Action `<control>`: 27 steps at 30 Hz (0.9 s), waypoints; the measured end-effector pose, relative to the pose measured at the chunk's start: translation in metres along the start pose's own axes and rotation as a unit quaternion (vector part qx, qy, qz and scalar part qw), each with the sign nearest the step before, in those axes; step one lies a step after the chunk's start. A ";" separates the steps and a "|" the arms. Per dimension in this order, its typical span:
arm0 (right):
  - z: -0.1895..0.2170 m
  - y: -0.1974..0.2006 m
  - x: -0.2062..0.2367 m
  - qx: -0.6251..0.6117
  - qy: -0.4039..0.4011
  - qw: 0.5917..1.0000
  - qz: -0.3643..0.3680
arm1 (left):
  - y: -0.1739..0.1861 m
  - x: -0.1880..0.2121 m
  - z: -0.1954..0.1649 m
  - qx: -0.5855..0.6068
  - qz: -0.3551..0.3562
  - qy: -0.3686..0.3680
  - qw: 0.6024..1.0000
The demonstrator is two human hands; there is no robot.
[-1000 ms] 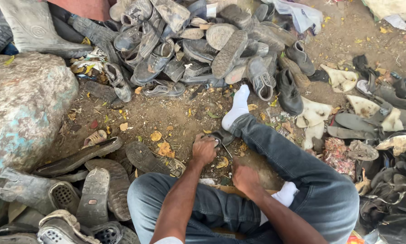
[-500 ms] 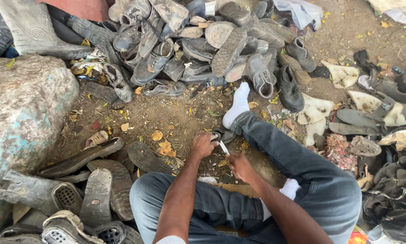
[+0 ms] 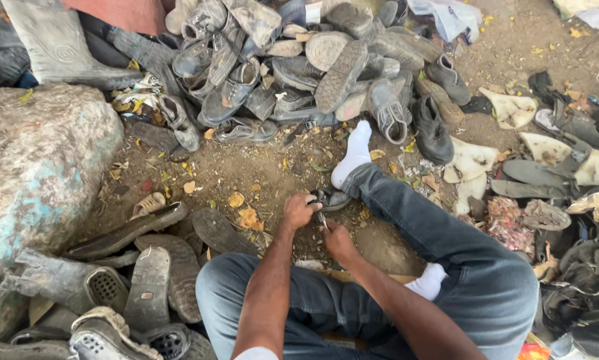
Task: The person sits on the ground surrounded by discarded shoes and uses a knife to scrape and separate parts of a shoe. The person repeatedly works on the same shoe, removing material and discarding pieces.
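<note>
Since half a second ago both hands have drawn closer together over the small dark shoe piece (image 3: 329, 199), which lies on the dirt ground (image 3: 259, 170) just beside the white-socked foot (image 3: 353, 157) of the outstretched leg. Nearest the camera, the person sits in blue jeans (image 3: 446, 267), forearms reaching toward twelve o'clock. At about eleven o'clock of centre, the left hand (image 3: 299, 211) is curled closed on the near edge of the shoe piece, pinning it down. At about one o'clock of that wrist, the right hand (image 3: 339, 241) is closed around a thin tool (image 3: 322, 217), too small to identify, whose tip meets the piece between the two hands. At nine o'clock from the hands, worn loose soles (image 3: 156, 267) lie flat on the soil, and beyond them sits a large mottled rock (image 3: 39, 180). At three o'clock, past the bent knee, torn pale scraps (image 3: 469, 163) and dark cut uppers (image 3: 579, 127) are scattered. Farther on, at twelve o'clock, a heap of dusty grey shoes (image 3: 299, 73) is piled, many soles up, with a black shoe (image 3: 433, 130) at its right edge near the socked foot. At the far eleven o'clock corner, a grey rubber boot (image 3: 53, 47) lies on its side.
</note>
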State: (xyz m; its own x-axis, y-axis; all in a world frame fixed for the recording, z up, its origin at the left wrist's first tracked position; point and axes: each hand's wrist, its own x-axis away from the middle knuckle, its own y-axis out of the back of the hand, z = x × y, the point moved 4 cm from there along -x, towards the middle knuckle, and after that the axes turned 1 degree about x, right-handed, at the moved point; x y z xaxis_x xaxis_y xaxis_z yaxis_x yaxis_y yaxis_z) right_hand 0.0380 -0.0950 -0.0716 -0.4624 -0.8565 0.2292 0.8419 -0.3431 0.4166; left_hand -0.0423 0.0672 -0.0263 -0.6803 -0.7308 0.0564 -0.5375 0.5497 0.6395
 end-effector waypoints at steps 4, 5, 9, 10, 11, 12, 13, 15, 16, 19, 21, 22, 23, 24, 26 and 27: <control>0.010 -0.010 0.012 0.116 0.064 0.991 -0.002 | 0.011 0.001 -0.003 0.019 -0.047 0.022 0.998; 0.010 -0.014 0.015 0.109 0.029 0.994 0.014 | 0.010 0.001 0.000 0.045 -0.017 0.071 0.996; 0.011 -0.033 0.018 0.034 -0.095 0.994 0.048 | 0.012 0.001 0.004 0.106 -0.019 0.054 0.993; 0.011 -0.038 0.018 0.005 -0.125 0.991 0.055 | 0.014 0.001 0.002 0.112 -0.051 0.004 0.992; 0.016 -0.041 0.018 0.042 -0.076 0.996 0.030 | 0.013 0.001 0.007 0.140 -0.043 0.051 0.988; 0.021 -0.043 0.018 0.080 -0.026 0.996 0.001 | 0.010 0.001 0.011 0.167 -0.036 0.093 0.981; 0.025 -0.044 0.021 0.120 0.024 0.992 -0.029 | 0.009 0.002 0.013 0.198 -0.028 0.136 0.970; 0.022 -0.048 0.027 0.102 0.037 0.994 -0.009 | 0.013 0.001 0.011 0.260 -0.081 0.117 0.955; 0.020 -0.049 0.030 0.093 0.040 0.995 0.001 | 0.016 0.001 0.009 0.292 -0.104 0.109 0.944; 0.008 -0.044 0.034 0.020 -0.011 0.999 0.029 | 0.021 0.004 0.000 0.128 -0.038 0.142 0.981; 0.007 -0.037 0.034 -0.019 0.013 0.999 0.026 | 0.022 0.011 -0.006 0.015 0.068 0.140 0.988; 0.009 -0.034 0.033 -0.038 0.023 0.999 0.027 | 0.021 0.016 -0.007 -0.041 0.122 0.142 0.982; 0.007 -0.032 0.032 -0.024 0.022 0.999 0.024 | 0.023 0.018 -0.012 -0.138 0.117 0.084 0.980; 0.008 -0.030 0.031 -0.010 0.019 1.000 0.019 | 0.020 0.021 -0.017 -0.234 0.113 0.025 0.965; 0.001 -0.028 0.032 -0.033 -0.056 0.998 0.018 | 0.007 0.028 -0.024 -0.360 0.122 -0.067 0.923; -0.004 -0.028 0.034 -0.068 -0.124 0.990 0.023 | -0.005 0.030 -0.028 -0.390 0.131 -0.097 0.906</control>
State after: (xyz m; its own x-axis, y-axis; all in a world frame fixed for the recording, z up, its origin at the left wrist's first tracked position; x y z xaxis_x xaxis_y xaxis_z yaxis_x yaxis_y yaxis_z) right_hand 0.0002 -0.1161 -0.0787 -0.4622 -0.7569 0.4620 0.8857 -0.3683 0.2827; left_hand -0.0468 0.0314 -0.0065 -0.8496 -0.4893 0.1970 0.1192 0.1857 0.9754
